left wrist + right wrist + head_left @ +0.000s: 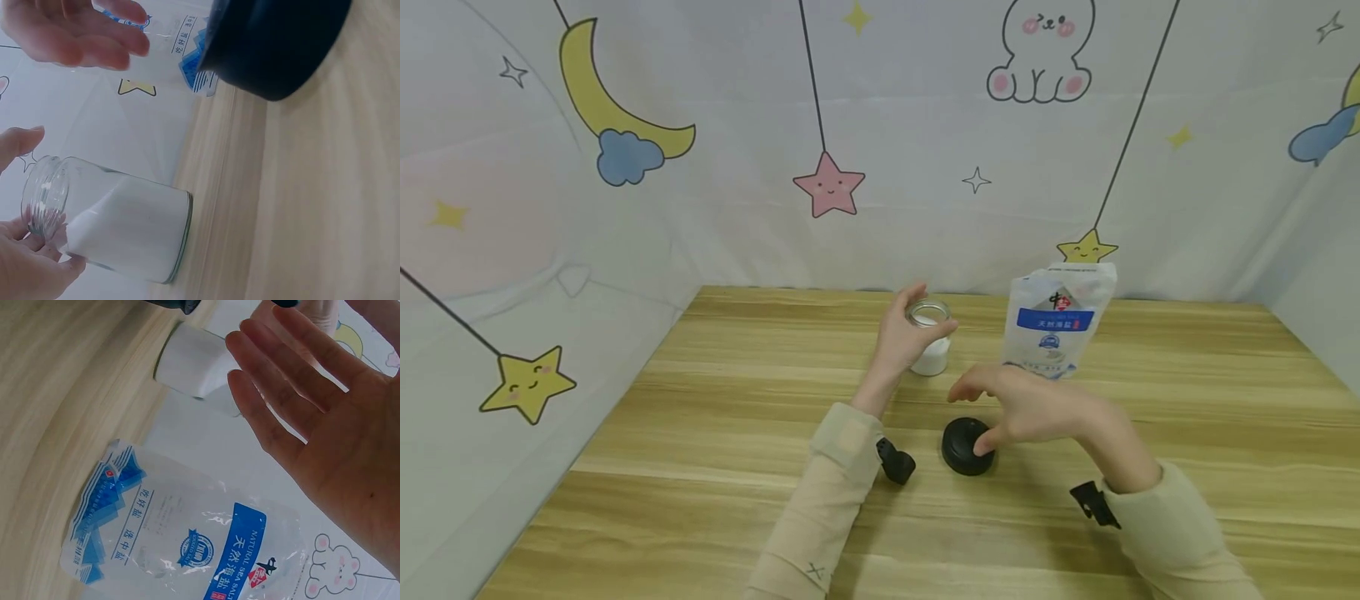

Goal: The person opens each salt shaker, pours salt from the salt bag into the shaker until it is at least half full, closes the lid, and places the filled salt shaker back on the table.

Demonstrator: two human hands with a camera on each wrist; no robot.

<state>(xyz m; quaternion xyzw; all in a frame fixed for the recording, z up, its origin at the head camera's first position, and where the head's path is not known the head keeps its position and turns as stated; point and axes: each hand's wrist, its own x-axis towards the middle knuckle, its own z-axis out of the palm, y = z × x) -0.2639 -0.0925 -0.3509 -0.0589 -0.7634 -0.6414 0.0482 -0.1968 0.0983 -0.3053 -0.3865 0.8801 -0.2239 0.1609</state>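
Observation:
A clear glass jar partly filled with white grains stands upright on the wooden table. My left hand is spread loosely around its neck, fingertips close on one side. In the left wrist view the thumb stands apart from the rim. Nearer to me lies a round black lid, flat on the table. Over it arches my right hand, its fingers extended and holding nothing. The right thumb overlaps the lid's edge in the head view. Behind that hand stands a sea salt bag, white and blue.
The wooden table ends at the back against a white cloth printed with stars and a moon. More cloth hangs along both sides. A small black wrist camera sits at the left cuff, another wrist camera at the right.

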